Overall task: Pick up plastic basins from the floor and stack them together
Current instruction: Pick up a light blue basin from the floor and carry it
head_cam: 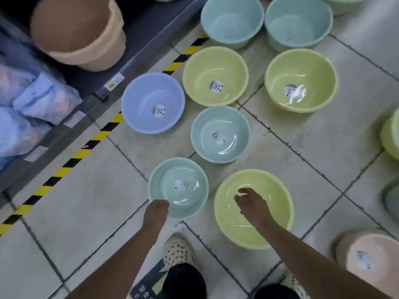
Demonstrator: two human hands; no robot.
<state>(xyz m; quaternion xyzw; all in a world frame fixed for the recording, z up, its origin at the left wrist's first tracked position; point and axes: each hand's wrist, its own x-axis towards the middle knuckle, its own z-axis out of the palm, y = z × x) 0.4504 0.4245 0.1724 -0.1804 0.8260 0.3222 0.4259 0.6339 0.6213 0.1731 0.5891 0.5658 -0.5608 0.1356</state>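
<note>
Several plastic basins lie open side up on the tiled floor. Closest to me are a small teal basin (185,175) and a larger yellow-green basin (278,229). My left hand (157,211) is at the teal basin's near rim, fingers curled; whether it grips the rim I cannot tell. My right hand (251,203) hovers over the yellow-green basin with fingers apart and nothing in it. Further off lie another teal basin (220,134), a lavender basin (152,102) and two yellow-green basins (215,76) (301,80). Two pale blue-green basins (232,20) (298,22) lie at the far end.
A low shelf (138,55) on the left holds a stack of tan basins (79,31) and bagged goods (32,104). Yellow-black tape (86,147) runs along its foot. A pink basin (371,255) is at bottom right, and more basins (391,134) lie at the right edge. My feet (179,251) stand below.
</note>
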